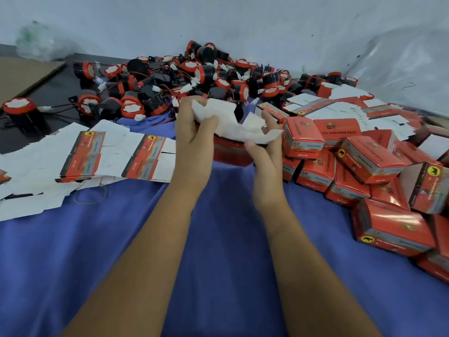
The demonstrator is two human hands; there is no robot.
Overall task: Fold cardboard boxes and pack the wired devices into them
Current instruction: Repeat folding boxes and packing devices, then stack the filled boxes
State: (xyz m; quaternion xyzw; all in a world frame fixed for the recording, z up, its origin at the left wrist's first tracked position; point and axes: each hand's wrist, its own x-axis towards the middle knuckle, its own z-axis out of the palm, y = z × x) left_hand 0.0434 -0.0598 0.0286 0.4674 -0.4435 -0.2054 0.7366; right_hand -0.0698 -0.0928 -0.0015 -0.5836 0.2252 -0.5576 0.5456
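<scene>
My forearms reach out over the blue cloth (218,239), both hands meeting on a half-folded red cardboard box (230,152) held just above it at centre. My left hand (192,139) curls over the box's left side, thumb and fingers pinching a white flap (213,110). My right hand (264,152) grips the right side, fingers bent round another white flap. The box's open end faces up and away from me, flaps splayed; its long axis seems to run left to right, though motion blur leaves that unsure. Flat unfolded boxes (92,154) lie fanned to the left, beside a rubber band (91,194). Finished red boxes (364,166) are heaped on the right. Beyond, a pile of red-and-black wired devices (184,79) spreads to the pale wall (243,20).
</scene>
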